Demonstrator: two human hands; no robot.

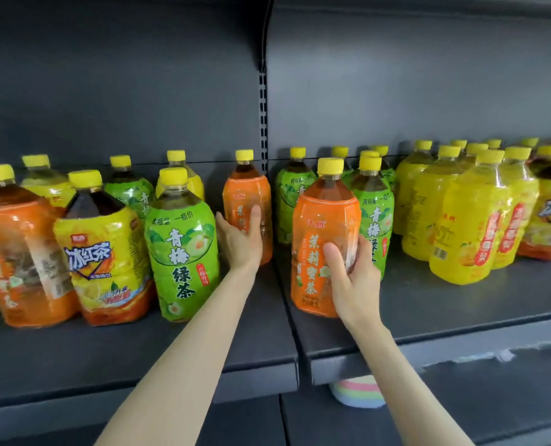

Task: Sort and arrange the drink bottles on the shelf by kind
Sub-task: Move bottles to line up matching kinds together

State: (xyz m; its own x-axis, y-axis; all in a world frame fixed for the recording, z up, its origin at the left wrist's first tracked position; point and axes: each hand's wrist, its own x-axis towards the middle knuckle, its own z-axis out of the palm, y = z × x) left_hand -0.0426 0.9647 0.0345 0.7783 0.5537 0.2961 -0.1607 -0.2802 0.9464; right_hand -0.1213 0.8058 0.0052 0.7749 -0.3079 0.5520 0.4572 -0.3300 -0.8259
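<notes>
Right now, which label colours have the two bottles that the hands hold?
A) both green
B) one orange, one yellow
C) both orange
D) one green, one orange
C: the left hand grips the rear orange bottle and the right hand grips the front orange bottle.

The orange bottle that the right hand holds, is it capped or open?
Capped: the orange bottle in the right hand has a yellow cap on.

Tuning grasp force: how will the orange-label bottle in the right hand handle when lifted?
Probably heavy: the orange-label bottle looks nearly full. Glossy label may slip in the right hand. Tall, so pushed high it could tip.
</notes>
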